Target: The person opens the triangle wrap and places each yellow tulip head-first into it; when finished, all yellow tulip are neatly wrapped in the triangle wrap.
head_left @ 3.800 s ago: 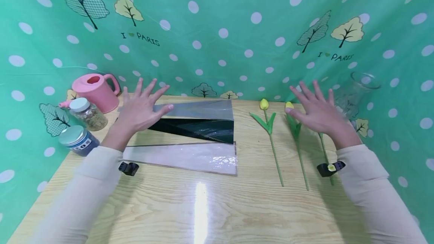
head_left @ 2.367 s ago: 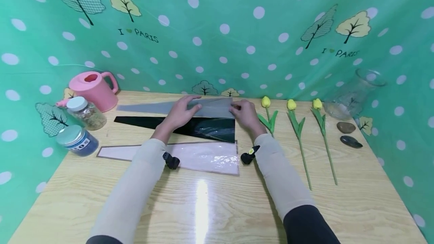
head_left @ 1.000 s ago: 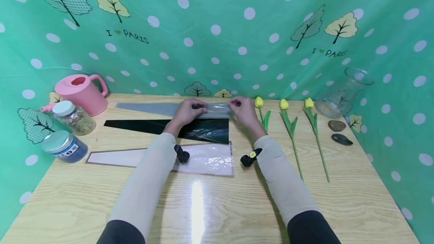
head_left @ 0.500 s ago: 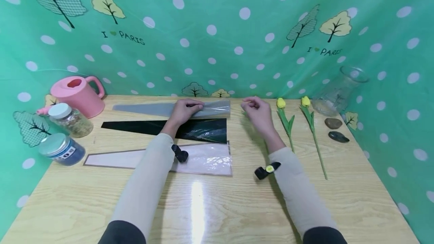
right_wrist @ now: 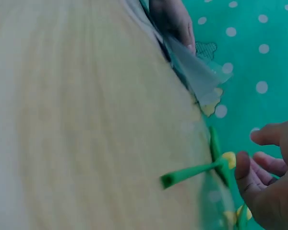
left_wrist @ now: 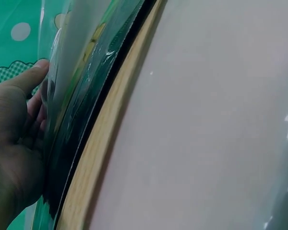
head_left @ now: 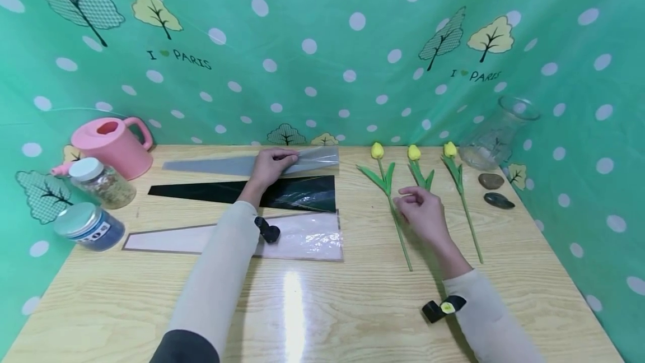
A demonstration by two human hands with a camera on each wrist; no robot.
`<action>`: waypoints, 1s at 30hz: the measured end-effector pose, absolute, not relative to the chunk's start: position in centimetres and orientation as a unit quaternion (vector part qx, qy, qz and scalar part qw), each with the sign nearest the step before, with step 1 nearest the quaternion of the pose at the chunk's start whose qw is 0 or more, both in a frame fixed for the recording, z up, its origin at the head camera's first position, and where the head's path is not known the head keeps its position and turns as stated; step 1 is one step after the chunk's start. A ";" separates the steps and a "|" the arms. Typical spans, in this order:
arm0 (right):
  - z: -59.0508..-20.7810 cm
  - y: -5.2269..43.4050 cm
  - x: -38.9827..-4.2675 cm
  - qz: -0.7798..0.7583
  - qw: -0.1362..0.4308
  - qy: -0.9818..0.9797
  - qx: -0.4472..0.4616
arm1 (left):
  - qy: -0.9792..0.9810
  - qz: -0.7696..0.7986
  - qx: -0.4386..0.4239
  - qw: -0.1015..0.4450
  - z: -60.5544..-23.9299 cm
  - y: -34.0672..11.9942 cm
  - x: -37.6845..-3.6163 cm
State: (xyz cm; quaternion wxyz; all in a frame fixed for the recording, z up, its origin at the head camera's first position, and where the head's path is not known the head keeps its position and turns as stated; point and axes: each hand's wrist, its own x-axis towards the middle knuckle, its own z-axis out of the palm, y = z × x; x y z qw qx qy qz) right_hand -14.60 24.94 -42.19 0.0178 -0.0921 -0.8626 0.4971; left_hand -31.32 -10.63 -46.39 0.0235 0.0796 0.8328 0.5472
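My left hand (head_left: 280, 159) pinches the wide end of a grey see-through sleeve (head_left: 211, 165) at the back of the wooden table (head_left: 322, 307). In the left wrist view the thumb (left_wrist: 32, 79) lies on one side of the film and the fingers on the other. My right hand (head_left: 409, 200) hovers with loosely curled fingers over the stems of three yellow tulips (head_left: 377, 152) (head_left: 414, 153) (head_left: 449, 150) and holds nothing. The right wrist view shows a green stem end (right_wrist: 182, 175) just beside that hand (right_wrist: 271, 184).
A black sleeve (head_left: 242, 189) and a pink sleeve (head_left: 242, 237) lie in front of the grey one. A pink watering can (head_left: 111, 147) and two jars (head_left: 101, 184) (head_left: 89, 226) stand at the left. A glass vase (head_left: 496, 133) and two stones (head_left: 491, 181) sit at the right.
My right hand has let go of the grey sleeve's wide end and moved right and toward me, over the tulip stems. The left hand has stayed on the sleeve.
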 end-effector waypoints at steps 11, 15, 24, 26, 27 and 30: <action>-43.9 24.9 -14.4 0.403 0.026 -0.912 -0.073 | 0.826 0.556 0.090 0.013 -46.6 -10.6 -31.3; -44.2 24.3 -14.3 0.369 0.029 -0.928 -0.053 | 0.824 0.560 0.092 0.007 -46.8 -11.0 -31.2; -44.3 24.0 -14.0 0.353 0.051 -0.934 -0.035 | 0.827 0.555 0.087 0.013 -46.8 -11.1 -31.1; -44.2 24.2 -13.9 0.359 0.047 -0.931 -0.038 | 0.826 0.557 0.088 0.012 -46.9 -11.1 -31.2; -44.1 24.4 -13.9 0.365 0.041 -0.929 -0.040 | 0.825 0.557 0.089 0.011 -46.9 -11.0 -31.3; -43.3 24.8 -13.6 0.394 0.018 -0.918 -0.051 | 0.827 0.554 0.093 0.006 -46.9 -10.8 -31.4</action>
